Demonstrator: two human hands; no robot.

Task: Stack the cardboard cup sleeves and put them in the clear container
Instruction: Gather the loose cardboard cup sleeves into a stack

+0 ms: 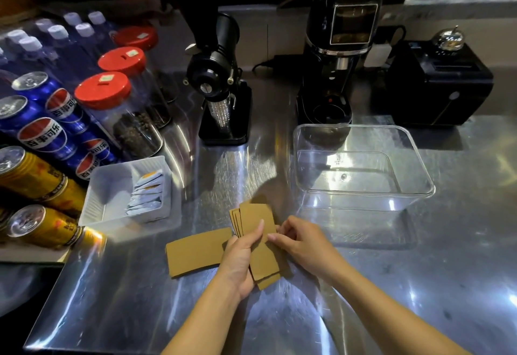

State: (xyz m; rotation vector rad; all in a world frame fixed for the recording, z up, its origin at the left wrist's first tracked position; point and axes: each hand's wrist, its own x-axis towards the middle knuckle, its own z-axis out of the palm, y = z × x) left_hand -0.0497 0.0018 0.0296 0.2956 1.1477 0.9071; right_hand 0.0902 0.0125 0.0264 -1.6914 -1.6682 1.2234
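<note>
My left hand (242, 259) grips a stack of several flat brown cardboard cup sleeves (258, 231), held upright and slightly fanned above the steel counter. My right hand (300, 245) pinches the right edge of the same stack with its fingertips. One more flat cardboard sleeve (195, 252) lies on the counter just left of my left hand. The clear container (361, 192) stands with nothing inside, beyond and to the right of my hands.
A white tray (98, 203) with sachets sits to the left. Behind it are red-lidded jars (103, 90), soda cans (50, 133) and bottles. Two black coffee grinders (221, 80) and a black box machine (439, 86) stand at the back of the steel counter (419, 284).
</note>
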